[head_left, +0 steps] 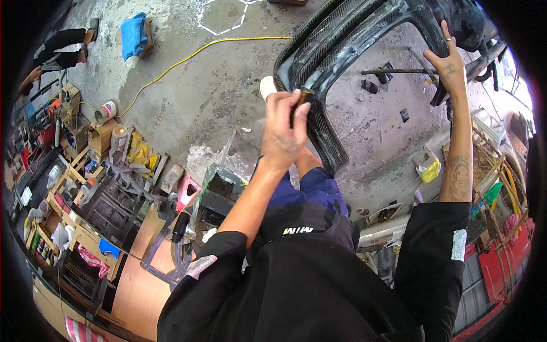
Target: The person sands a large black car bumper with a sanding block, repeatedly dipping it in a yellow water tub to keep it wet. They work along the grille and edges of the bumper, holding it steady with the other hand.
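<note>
On my feed, I have the left hand (282, 130) pinching a small, blurred dark-brown block (305, 97) beside the curved, slotted, woven black carbon-fibre panel (347, 54) over rough grey concrete floor (194, 85), the right hand (450, 69) splayed against its right edge.

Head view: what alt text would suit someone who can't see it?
A left hand holds a dark block at a slatted black frame; the right hand touches the frame's right side. Beyond, a yellow cord crosses the concrete floor.
</note>
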Available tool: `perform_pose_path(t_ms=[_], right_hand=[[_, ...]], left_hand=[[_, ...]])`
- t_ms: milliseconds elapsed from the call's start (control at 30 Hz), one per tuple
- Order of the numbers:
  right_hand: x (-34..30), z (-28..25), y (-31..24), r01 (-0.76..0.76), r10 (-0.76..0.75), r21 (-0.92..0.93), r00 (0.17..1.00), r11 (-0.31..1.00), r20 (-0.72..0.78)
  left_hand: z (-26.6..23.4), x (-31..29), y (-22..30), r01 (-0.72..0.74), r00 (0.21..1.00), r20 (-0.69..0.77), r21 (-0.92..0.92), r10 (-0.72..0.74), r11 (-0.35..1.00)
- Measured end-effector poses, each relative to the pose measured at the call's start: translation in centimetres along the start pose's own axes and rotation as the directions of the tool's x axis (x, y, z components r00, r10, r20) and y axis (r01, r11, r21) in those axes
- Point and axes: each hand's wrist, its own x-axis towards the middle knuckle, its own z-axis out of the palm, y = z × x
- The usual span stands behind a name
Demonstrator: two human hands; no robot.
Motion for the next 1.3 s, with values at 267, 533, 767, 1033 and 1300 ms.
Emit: perform_pose_path(t_ms=[267, 533, 767, 1033, 1300], right_hand=[[-0.5, 0.3, 0.0, -0.056, 0.052, 0.084, 0.997, 0.995, 0.054], [0.0, -0.2, -1.1, -0.047, 0.041, 0.116, 0.997, 0.992, 0.058], [0.2, 0.4, -2.2, -0.029, 0.022, 0.105, 0.997, 0.994, 0.068], [-0.4, -0.8, -8.0, -0.175, 0.173, 0.033, 0.984, 0.984, 0.053], [0.4, 0.8, -0.6, 0.037, -0.036, 0.093, 0.999, 0.995, -0.015]], left_hand=[[3.4, 0.1, -0.3, -0.1, 0.995, 0.023, -0.033, 0.101, 0.994], [4.8, 2.0, -1.0, -0.191, 0.982, 0.002, -0.01, 0.191, 0.982], [5.6, 5.6, 0.4, -0.254, 0.967, 0.028, 0.053, 0.253, 0.966], [5.2, 6.3, 0.6, -0.293, 0.956, 0.023, 0.114, 0.292, 0.949], [6.7, 7.3, 1.3, -0.349, 0.937, 0.034, 0.072, 0.347, 0.934]])
